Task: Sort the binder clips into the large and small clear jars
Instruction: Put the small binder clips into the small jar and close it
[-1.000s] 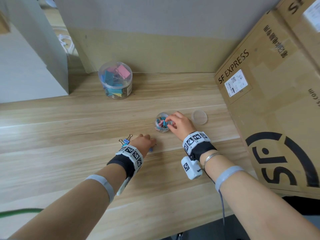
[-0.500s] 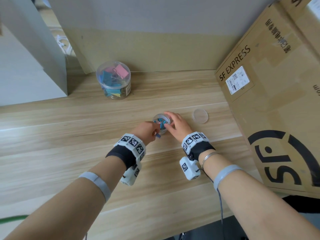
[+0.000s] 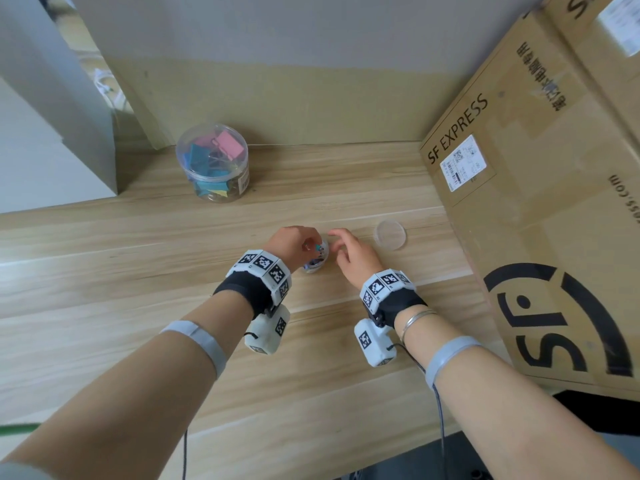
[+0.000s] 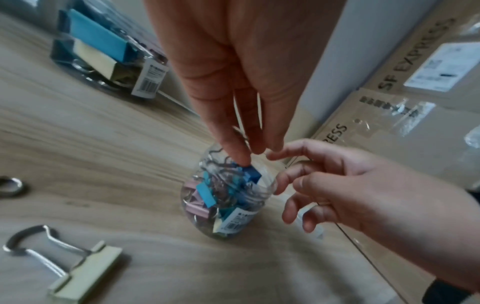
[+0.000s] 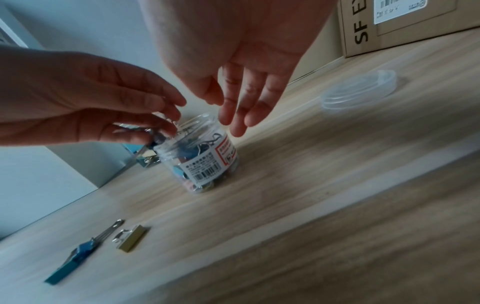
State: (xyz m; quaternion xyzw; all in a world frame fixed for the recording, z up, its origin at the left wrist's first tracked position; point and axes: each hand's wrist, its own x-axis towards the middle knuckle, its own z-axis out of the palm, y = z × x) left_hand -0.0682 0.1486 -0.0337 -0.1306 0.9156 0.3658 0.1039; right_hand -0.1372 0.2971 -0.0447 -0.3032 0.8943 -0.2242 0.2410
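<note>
Fingers (image 4: 235, 148) pinch one blue clip (image 4: 250, 174) over small jar (image 4: 228, 205); two clips (image 5: 131, 240) outside.

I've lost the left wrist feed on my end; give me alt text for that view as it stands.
The left hand pinches a small blue binder clip at the mouth of the small clear jar, which is full of clips. The right hand hovers open beside the jar. A large pale yellow clip lies on the wooden desk, and the large jar stands behind.
</note>
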